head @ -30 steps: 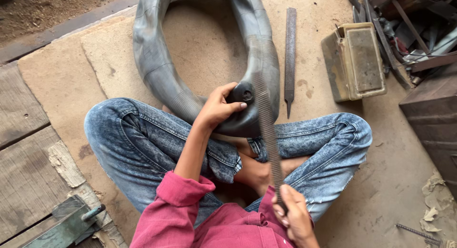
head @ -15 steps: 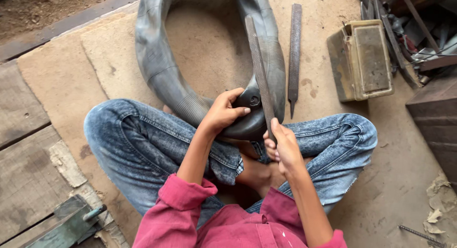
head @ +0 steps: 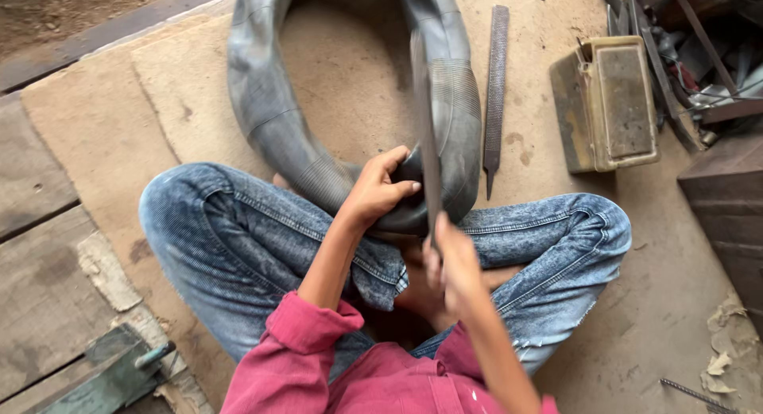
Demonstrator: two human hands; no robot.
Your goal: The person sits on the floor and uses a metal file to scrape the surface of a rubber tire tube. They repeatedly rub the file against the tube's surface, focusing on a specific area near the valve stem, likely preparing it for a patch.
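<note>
A boxy metal can (head: 608, 104) lies on its side on the floor to the right, dull olive and scuffed; what it holds cannot be seen. Beyond it, at the top right edge, sits a heap of dark metal scrap (head: 699, 56).

The person sits cross-legged in faded blue jeans (head: 238, 239) and a pink-red shirt (head: 334, 374) on a sheet of brown cardboard (head: 103, 128). The left hand (head: 377, 193) reaches forward with the wrist bent, fingers curled over the near part of a big grey rubber inner tube (head: 270, 120), pinning it against the lap. The tube is a thick ring, smooth in places and finely ribbed near the hand, lying on the cardboard with its near part pressed on the knees.

The right hand (head: 449, 263) is closed in a fist round the lower end of a long flat file (head: 425, 144), which rises steeply across the tube just beside the left hand's fingers; the blade is blurred. A second file (head: 496, 88), rough-toothed with a pointed tail, lies flat on the cardboard just right of the tube. Weathered planks (head: 40, 263) lie to the left.
</note>
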